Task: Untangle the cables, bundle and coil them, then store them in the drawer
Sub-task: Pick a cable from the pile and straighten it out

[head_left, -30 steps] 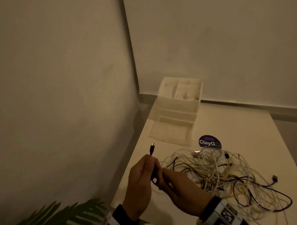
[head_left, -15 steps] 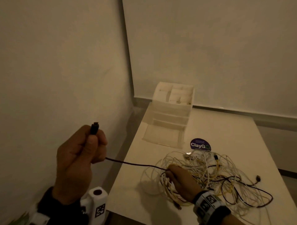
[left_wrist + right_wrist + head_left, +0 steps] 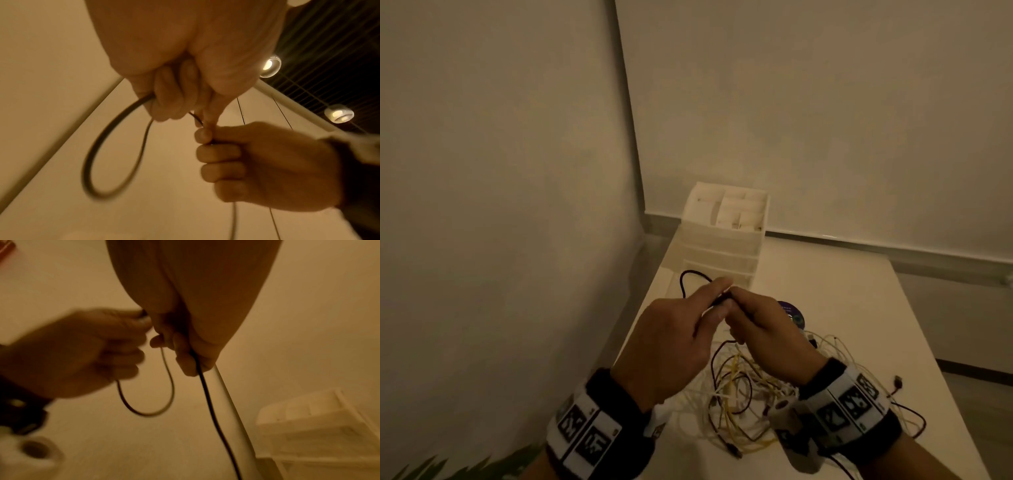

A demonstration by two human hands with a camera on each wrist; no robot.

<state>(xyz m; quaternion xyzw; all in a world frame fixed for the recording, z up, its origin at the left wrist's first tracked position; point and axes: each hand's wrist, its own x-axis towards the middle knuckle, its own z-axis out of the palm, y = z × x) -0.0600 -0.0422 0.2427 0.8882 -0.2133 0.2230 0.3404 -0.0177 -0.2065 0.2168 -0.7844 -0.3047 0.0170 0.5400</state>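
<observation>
Pale walls meet in a corner at the far left, and we note a white table (image 3: 842, 308) set against them. At its far left stands a white drawer unit (image 3: 722, 240), with what we take to be its lowest drawer pulled toward us, presumably to receive coils. Nearer, right of centre, the tangle of cables (image 3: 750, 404) lies on the table, white, yellow and dark strands still knotted together. A round sticker (image 3: 792, 313) shows between unit and tangle.

Both hands are raised above the tangle and meet at the fingertips. We find the left hand (image 3: 671, 342) pinching the dark cable (image 3: 688, 277), whose free loop arcs to the far left. The right hand (image 3: 767, 339) has its fingers curled around the same cable, which trails down into the heap. We judge this two-handed hold serves to form a first coil while drawing the strand out.
</observation>
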